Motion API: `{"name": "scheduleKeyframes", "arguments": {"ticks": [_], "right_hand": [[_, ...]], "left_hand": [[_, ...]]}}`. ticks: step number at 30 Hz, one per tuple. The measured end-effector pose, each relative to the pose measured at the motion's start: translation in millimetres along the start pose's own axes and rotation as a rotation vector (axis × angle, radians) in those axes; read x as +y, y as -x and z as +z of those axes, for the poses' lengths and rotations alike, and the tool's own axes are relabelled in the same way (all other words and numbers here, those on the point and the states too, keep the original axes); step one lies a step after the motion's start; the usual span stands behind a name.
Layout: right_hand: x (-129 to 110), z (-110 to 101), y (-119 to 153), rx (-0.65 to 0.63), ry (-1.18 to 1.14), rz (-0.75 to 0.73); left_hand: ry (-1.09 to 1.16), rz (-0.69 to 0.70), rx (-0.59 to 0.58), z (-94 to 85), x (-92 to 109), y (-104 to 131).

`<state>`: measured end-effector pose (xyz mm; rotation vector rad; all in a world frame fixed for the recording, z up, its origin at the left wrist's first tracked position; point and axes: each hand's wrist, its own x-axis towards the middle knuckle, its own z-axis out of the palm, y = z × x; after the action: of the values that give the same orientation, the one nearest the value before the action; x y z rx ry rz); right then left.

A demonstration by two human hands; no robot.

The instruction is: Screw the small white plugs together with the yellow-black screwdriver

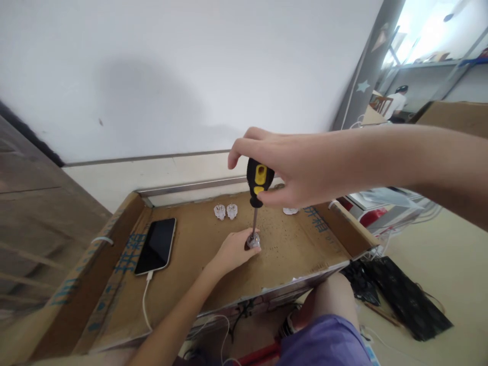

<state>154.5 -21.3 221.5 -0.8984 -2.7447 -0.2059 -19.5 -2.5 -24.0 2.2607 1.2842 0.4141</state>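
My right hand (267, 160) is closed round the black and yellow handle of a screwdriver (260, 178), which stands upright with its shaft pointing down. The tip meets a small clear plug part (254, 241) on the cardboard surface. My left hand (236, 249) pinches that part between thumb and fingers. Two similar clear plug pieces (225, 211) with pins lie side by side behind my left hand. Another whitish piece (290, 210) lies beyond, partly hidden by my right hand.
A phone (156, 246) with a white cable lies at the left of the cardboard tray (213, 284). Raised cardboard sides flank it, and a white wall (171, 91) rises behind. A person (396, 104) sits far off at the upper right.
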Motion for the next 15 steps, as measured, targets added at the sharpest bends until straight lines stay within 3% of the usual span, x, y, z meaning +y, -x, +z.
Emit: {"name": "scheduleKeyframes", "arguments": {"ticks": [2, 6, 12, 15], "right_hand": [[-2, 2, 1, -0.036, -0.006, 0.013], [-10, 6, 1, 0.103, 0.193, 0.147], [-20, -2, 6, -0.086, 0.034, -0.02], [-19, -2, 5, -0.013, 0.19, 0.066]], "left_hand": [[0.004, 0.002, 0.001, -0.1, 1, 0], [0.018, 0.001, 0.007, -0.6, 3, 1], [0.02, 0.004, 0.017, -0.3, 3, 1], [0.021, 0.006, 0.022, 0.2, 2, 1]]}}
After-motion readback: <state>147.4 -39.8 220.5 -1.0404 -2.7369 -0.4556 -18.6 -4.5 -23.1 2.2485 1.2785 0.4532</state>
